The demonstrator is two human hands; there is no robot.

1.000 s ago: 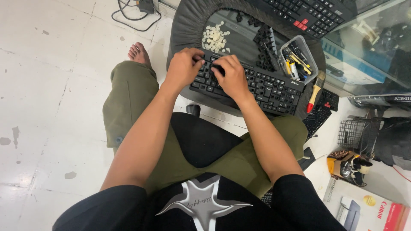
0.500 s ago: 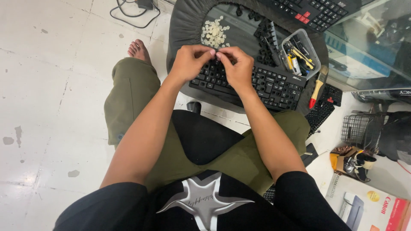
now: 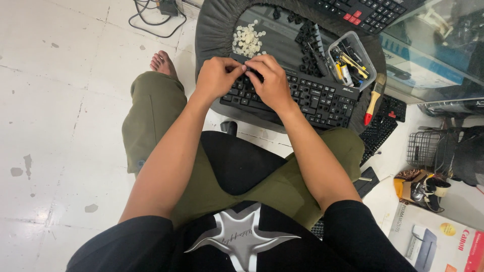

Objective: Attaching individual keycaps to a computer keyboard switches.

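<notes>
A: White tiled floor [image 3: 60, 100] all round, and a dark round stool [image 3: 212, 30] serves as the workbench, black keyboard [image 3: 307, 98] lying across it.

B: Both hands meet at the keyboard's left end. Left hand [image 3: 217, 78] curled, fingertips pinched together; right hand [image 3: 272, 80] curled too, pinching against it over the keys.

A: What's between them?

B: Too small to tell. Just behind sits a pile of small white domes [image 3: 247, 40], loose black keycaps [image 3: 307, 45] beside a clear tub of tools [image 3: 350, 63].
</notes>
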